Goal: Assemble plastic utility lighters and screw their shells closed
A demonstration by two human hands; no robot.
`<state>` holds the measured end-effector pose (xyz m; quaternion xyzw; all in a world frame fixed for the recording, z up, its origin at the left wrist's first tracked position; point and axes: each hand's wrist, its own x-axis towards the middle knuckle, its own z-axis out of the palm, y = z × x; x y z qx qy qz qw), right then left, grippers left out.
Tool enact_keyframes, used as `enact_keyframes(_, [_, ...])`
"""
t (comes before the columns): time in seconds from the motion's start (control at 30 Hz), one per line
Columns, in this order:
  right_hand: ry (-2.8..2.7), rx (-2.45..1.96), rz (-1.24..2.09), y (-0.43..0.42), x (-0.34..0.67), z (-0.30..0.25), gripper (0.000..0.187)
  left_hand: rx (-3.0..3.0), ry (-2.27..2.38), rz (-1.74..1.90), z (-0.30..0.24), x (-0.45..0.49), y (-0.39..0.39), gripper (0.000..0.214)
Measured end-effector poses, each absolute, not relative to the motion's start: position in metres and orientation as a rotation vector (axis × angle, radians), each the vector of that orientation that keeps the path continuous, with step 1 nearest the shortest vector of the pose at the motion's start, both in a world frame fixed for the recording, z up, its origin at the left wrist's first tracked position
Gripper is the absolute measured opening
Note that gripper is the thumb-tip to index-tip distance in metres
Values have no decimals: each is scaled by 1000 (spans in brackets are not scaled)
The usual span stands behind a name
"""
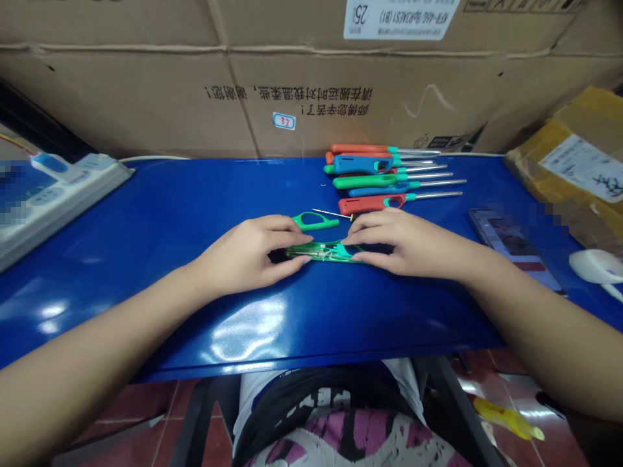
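Observation:
An opened green utility lighter, its inner parts showing, lies flat on the blue table between my two hands. My left hand grips its left end between thumb and fingers. At the other end, the thumb and fingertips of my right hand close on the lighter around its teal trigger area. Just beyond it lies a loose green casing half, partly behind my left fingers. A thin screwdriver rests past my right fingertips, its handle mostly hidden by that hand.
Several red, green and blue utility lighters are piled at the back. A large cardboard box walls off the far side. On the left is a white power strip; on the right, a phone and a white charger.

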<state>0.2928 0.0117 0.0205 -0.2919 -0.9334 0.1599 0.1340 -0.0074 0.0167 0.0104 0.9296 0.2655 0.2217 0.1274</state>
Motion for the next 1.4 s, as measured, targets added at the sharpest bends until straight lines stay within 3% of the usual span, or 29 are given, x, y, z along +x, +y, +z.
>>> enact_keyframes(0.27, [-2629,-846,422,11,293,23,25,2646,949,820,21,-18,34,22])
enact_keyframes(0.57, [-2749,-852,402,13,295,20,26,2417,727,555,16,-24,46,13])
enact_keyframes(0.8, [-2757,-854,364,15,295,19,27,2468,766,583,18,-23,44,16])
enact_keyframes(0.9, [-2700,-853,364,14,297,27,27,2586,869,664,18,-24,45,23])
enact_keyframes(1.07, [-2449,-891,177,10,297,40,27,2629,1005,461,15,-28,52,56])
enact_keyframes(1.4, [-2464,-1011,39,12,294,27,25,2557,1017,290,20,-43,61,54])
